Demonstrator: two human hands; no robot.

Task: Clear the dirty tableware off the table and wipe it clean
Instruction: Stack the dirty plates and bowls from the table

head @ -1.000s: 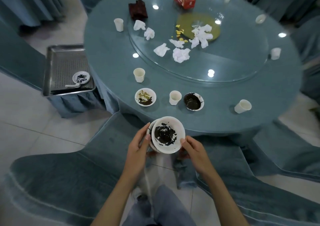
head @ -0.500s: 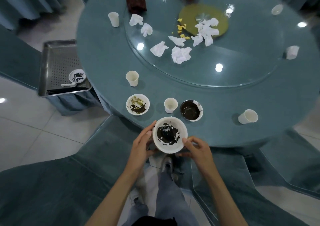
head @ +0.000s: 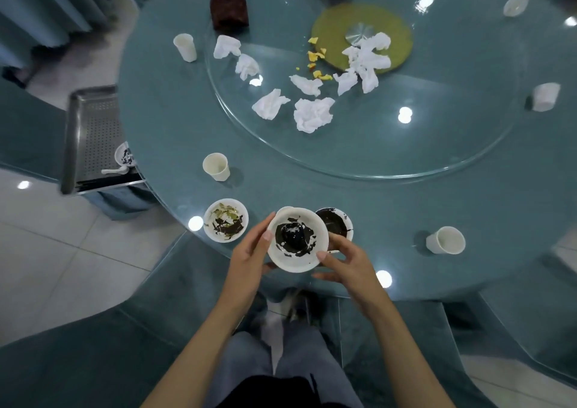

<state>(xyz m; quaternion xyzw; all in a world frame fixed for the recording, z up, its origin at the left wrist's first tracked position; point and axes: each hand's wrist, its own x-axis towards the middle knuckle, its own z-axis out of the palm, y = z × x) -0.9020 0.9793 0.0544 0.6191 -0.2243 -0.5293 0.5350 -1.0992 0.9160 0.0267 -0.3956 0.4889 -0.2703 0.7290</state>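
Left grip (head: pixel 249 259) and right grip (head: pixel 348 262) are both on one sauce-smeared bowl (head: pixel 296 239), one to each side. The left thumb is up on the rim with the fingers wrapped under. The right thumb is on the near rim, the rest of that hand tucked beneath. Both are closed snugly on the bowl, and neither holds anything else.

The bowl is over the near edge of the worktop (head: pixel 406 220); lifted or resting, I can't tell from up here. Poking out just beyond the left grip is a white rim (head: pixel 282 211), maybe a cup, maybe a second bowl underneath, hard to say. Just past the right grip sits a black-coated bowl (head: pixel 335 221), and just left of the left grip a green-flecked bowl (head: pixel 225 220).

Stacking looks like the step in hand. So hold the bowl level, because that dark puddle will run. Set it square into the next bowl, not on its lip, and keep thumbs off the sauce.

One paper cup (head: pixel 216 166) stands further out beyond the left grip, and another cup (head: pixel 446 239) is well off to the right. Far left of the grip waits the metal tray (head: pixel 90 120), a small dirty dish (head: pixel 125 155) on it: the likely drop-off. Carry with both, low and steady. Crumpled tissues (head: pixel 312 114) on the glass turntable (head: pixel 406 145), far beyond the grip, should go before any wiping.
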